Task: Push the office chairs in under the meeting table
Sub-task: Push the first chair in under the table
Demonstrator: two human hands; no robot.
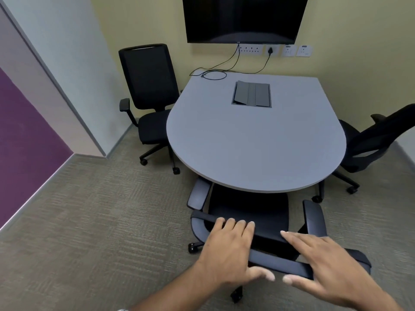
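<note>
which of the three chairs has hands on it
The nearest chair, at the table's rounded end: left hand and right hand rest on its backrest.

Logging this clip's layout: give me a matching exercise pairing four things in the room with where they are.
Things:
1. near chair
2. cable
3. screen
4. left hand

Places:
A. on the wall above the table
B. coiled on the table's far edge
C. seat partly under the table's near edge
D. on top of the near chair's backrest

Pairs: 1-C, 2-B, 3-A, 4-D
</note>
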